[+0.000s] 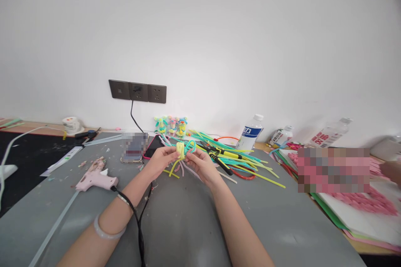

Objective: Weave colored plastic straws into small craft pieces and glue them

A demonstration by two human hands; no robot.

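Between my two hands is a small figure of bent pipe cleaners [180, 150], a yellow coiled part on the left and turquoise loops on the right, with loose ends hanging below. My left hand [163, 159] pinches its yellow side. The fingers of my right hand [200, 164] close on the turquoise loops. Just right of that hand, yellow-and-black pliers [221, 163] lie on a heap of green, yellow and turquoise pipe cleaners [250, 163]. Behind my hands, three small pipe-cleaner figures [172, 126] stand by the wall.
A pink glue gun [97, 178] with a glue stick lies left, its black cable [138, 217] running under my left arm. Phones [154, 146] lie behind my left hand. A water bottle [250, 131] stands back right. Pink braided material [366, 200] lies on paper at right, near another person's hand [393, 172].
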